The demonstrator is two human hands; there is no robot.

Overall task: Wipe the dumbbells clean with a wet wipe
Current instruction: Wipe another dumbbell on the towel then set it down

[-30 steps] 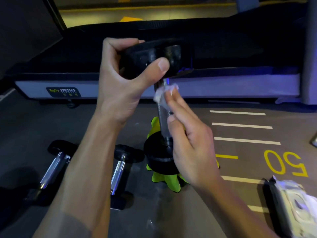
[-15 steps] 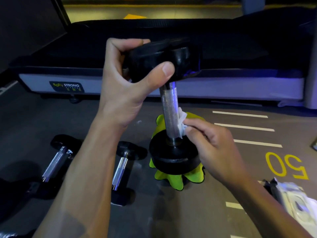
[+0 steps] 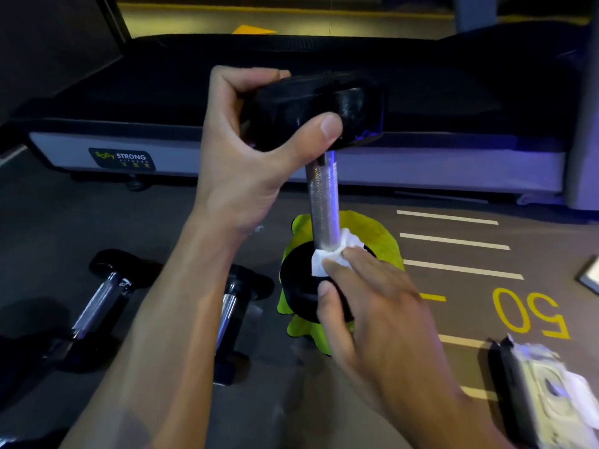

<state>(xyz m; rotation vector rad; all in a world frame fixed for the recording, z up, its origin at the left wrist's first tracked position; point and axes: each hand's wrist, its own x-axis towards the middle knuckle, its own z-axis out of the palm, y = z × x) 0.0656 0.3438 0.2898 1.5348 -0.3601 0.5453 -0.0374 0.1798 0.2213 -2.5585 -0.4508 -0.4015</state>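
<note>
Above the green cloth, the dumbbell is standing upright — left hand gripping its top head, right hand pressing the wet wipe against the handle's base, thumb on the lower head.

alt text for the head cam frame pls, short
A person's left hand grips the top head of an upright dumbbell while the right hand presses a white wet wipe against the base of its metal handle. Two more dumbbells lie on the gym floor at left; a wipes pack lies at lower right.
</note>
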